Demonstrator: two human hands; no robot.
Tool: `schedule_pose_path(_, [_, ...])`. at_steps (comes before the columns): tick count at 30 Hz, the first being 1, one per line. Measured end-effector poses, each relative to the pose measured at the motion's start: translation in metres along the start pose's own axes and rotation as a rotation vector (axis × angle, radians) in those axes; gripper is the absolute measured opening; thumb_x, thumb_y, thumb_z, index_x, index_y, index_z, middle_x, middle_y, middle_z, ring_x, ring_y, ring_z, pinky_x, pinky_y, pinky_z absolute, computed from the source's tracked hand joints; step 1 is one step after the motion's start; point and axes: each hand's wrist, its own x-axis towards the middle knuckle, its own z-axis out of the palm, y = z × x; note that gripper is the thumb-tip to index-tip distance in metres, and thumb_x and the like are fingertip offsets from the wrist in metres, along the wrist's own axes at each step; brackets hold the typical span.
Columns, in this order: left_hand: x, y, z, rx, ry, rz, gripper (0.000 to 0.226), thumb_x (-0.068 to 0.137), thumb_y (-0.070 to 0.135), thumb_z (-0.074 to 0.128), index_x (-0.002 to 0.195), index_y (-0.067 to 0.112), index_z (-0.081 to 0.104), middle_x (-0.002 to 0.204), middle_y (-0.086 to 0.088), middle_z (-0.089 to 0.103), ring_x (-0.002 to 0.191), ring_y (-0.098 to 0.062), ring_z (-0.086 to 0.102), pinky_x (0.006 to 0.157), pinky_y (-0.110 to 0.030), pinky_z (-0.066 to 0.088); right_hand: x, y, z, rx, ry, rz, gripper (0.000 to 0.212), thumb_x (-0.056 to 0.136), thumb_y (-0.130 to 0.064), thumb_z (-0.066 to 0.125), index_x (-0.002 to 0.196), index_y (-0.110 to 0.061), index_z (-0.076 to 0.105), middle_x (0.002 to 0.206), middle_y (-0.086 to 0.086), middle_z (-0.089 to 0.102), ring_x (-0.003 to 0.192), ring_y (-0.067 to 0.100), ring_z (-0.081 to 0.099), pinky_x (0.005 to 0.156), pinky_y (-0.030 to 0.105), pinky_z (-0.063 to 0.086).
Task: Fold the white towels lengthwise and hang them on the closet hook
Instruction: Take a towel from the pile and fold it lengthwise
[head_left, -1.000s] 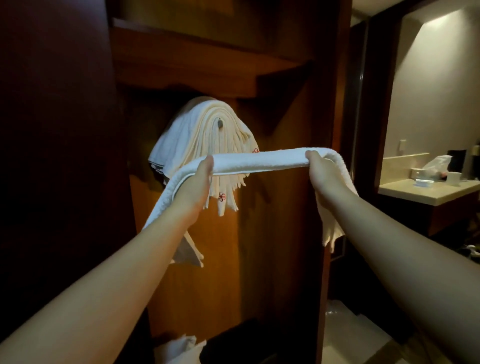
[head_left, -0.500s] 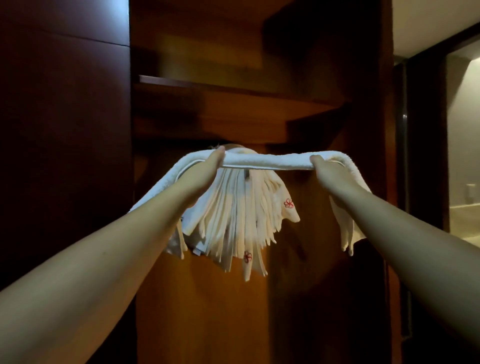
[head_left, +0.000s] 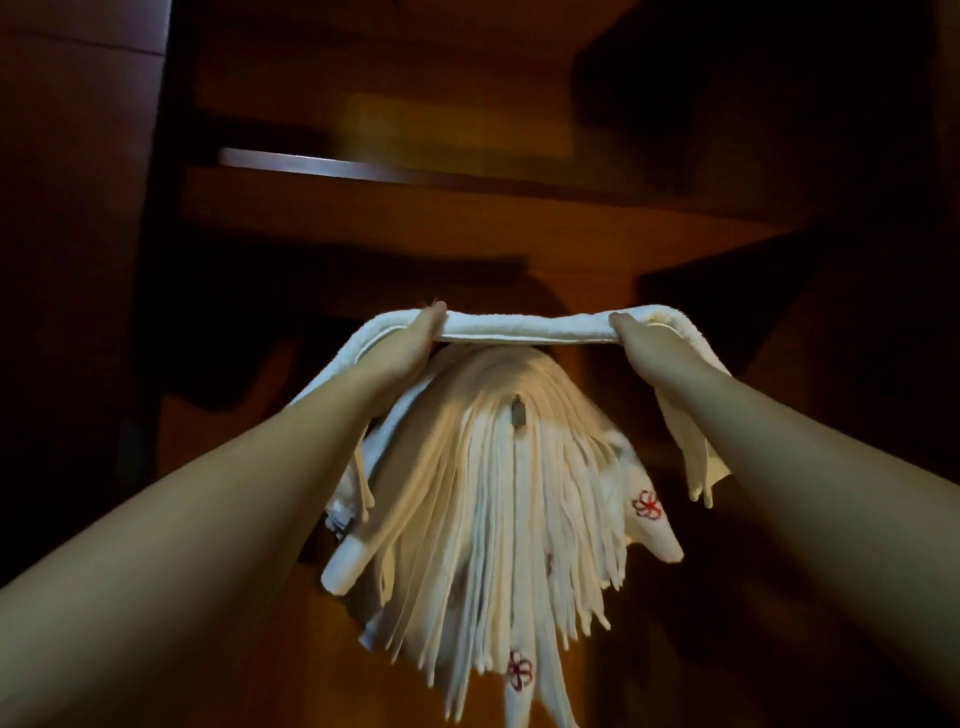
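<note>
Towel (head_left: 524, 328) folded into a band, gripped by left hand (head_left: 410, 340) and right hand (head_left: 647, 349), stretched level just above hook (head_left: 518, 414) and hung towels (head_left: 498, 519).

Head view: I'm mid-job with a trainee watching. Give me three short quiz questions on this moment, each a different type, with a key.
1. True or false: the folded white terry towel already rests on the stack of hung white towels.
2. Multiple choice: the left hand and right hand grip the folded towel A) both at one end, B) apart, with a taut span between them, C) only by its hanging corners.
3. Fill in: the small dark metal hook tip shows at the ___ of the stack.

Key: 1 false, it is held just above the stack; 2 B; 3 front, near the top.
</note>
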Motion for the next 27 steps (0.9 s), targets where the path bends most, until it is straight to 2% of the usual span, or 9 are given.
schedule_pose_path(8, [0.042, -0.029, 0.003, -0.046, 0.056, -0.108, 0.043, 0.091, 0.071, 0.047, 0.095, 0.03, 0.06, 0.084, 0.006, 0.061, 0.081, -0.009, 0.06, 0.062, -0.024, 0.039, 0.034, 0.022, 0.046, 0.139, -0.036, 0.061, 0.059, 0.102, -0.051, 0.044, 0.138, -0.006, 0.056, 0.137, 0.014, 0.058, 0.125, 0.03, 0.053, 0.104, 0.035, 0.035])
schedule_pose_path(14, [0.045, -0.039, 0.003, -0.07, 0.117, -0.145, 0.045, 0.091, 0.073, 0.044, 0.102, 0.03, 0.053, 0.078, 0.011, 0.054, 0.071, -0.003, 0.053, 0.058, -0.021, 0.036, 0.037, 0.024, 0.062, 0.228, -0.108, 0.114, 0.053, 0.099, -0.056, 0.047, 0.129, -0.015, 0.061, 0.109, 0.008, 0.059, 0.104, 0.026, 0.059, 0.106, 0.042, 0.043])
schedule_pose_path(16, [0.045, -0.039, 0.008, -0.109, 0.08, -0.176, 0.058, 0.09, 0.075, 0.043, 0.108, 0.023, 0.06, 0.084, 0.003, 0.065, 0.078, -0.01, 0.062, 0.062, -0.023, 0.04, 0.04, 0.024, 0.063, 0.272, -0.075, 0.127, 0.043, 0.097, -0.058, 0.051, 0.115, -0.021, 0.064, 0.102, 0.002, 0.06, 0.091, 0.02, 0.058, 0.1, 0.039, 0.044])
schedule_pose_path(18, [0.044, -0.038, 0.012, -0.134, 0.066, -0.206, 0.06, 0.086, 0.081, 0.041, 0.101, 0.029, 0.067, 0.081, -0.002, 0.076, 0.079, -0.018, 0.071, 0.065, -0.028, 0.047, 0.042, 0.028, 0.061, 0.302, -0.074, 0.153, 0.052, 0.092, -0.066, 0.052, 0.112, -0.02, 0.066, 0.119, 0.005, 0.066, 0.106, 0.024, 0.062, 0.104, 0.042, 0.044])
schedule_pose_path(20, [0.043, -0.042, 0.017, -0.114, 0.062, -0.189, 0.059, 0.084, 0.086, 0.031, 0.088, 0.036, 0.064, 0.067, 0.006, 0.075, 0.075, -0.016, 0.071, 0.066, -0.03, 0.05, 0.043, 0.034, 0.059, 0.331, -0.153, 0.226, 0.086, 0.084, -0.081, 0.048, 0.139, -0.015, 0.054, 0.142, 0.011, 0.055, 0.124, 0.031, 0.055, 0.108, 0.046, 0.04])
schedule_pose_path(22, [0.042, -0.049, 0.021, -0.106, 0.075, -0.193, 0.072, 0.08, 0.091, 0.025, 0.09, 0.033, 0.067, 0.073, 0.001, 0.077, 0.083, -0.022, 0.072, 0.078, -0.036, 0.056, 0.045, 0.042, 0.059, 0.403, -0.182, 0.27, 0.098, 0.076, -0.09, 0.045, 0.146, -0.02, 0.047, 0.137, 0.01, 0.058, 0.107, 0.027, 0.062, 0.098, 0.045, 0.048])
schedule_pose_path(24, [0.043, -0.055, 0.025, -0.151, 0.102, -0.186, 0.073, 0.078, 0.092, 0.023, 0.083, 0.034, 0.066, 0.074, -0.003, 0.077, 0.088, -0.026, 0.073, 0.088, -0.041, 0.057, 0.046, 0.048, 0.061, 0.499, -0.106, 0.304, 0.089, 0.077, -0.089, 0.046, 0.138, -0.023, 0.054, 0.107, 0.005, 0.064, 0.083, 0.022, 0.063, 0.076, 0.04, 0.053])
schedule_pose_path(26, [0.044, -0.059, 0.027, -0.227, 0.156, -0.188, 0.071, 0.079, 0.091, 0.024, 0.08, 0.033, 0.065, 0.072, -0.003, 0.076, 0.086, -0.027, 0.074, 0.09, -0.045, 0.057, 0.046, 0.047, 0.065, 0.587, -0.05, 0.33, 0.077, 0.084, -0.083, 0.044, 0.13, -0.023, 0.056, 0.095, 0.005, 0.064, 0.082, 0.024, 0.064, 0.068, 0.038, 0.052])
schedule_pose_path(27, [0.044, -0.059, 0.026, -0.255, 0.189, -0.196, 0.073, 0.08, 0.091, 0.025, 0.083, 0.031, 0.067, 0.075, -0.005, 0.077, 0.085, -0.028, 0.074, 0.089, -0.045, 0.057, 0.047, 0.045, 0.067, 0.594, -0.04, 0.336, 0.074, 0.089, -0.078, 0.042, 0.133, -0.02, 0.055, 0.106, 0.009, 0.066, 0.094, 0.028, 0.066, 0.078, 0.04, 0.053])
